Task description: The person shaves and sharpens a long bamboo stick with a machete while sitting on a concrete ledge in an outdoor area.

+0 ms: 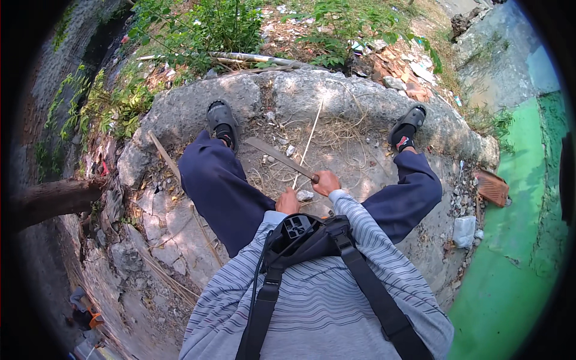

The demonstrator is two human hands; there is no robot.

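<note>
Grey machete (281, 158) in right fingers (323, 180)

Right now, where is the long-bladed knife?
In the head view, the knife is near centre, its handle in the right hand, blade tip near the left shoe.

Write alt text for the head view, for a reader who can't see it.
A person's right grip holds a long knife, its blade crossing a thin pale strip held by the left grip. Beyond, two feet in dark clogs are at a rough stone ledge, with pale loose strands between them and green plants behind.
</note>
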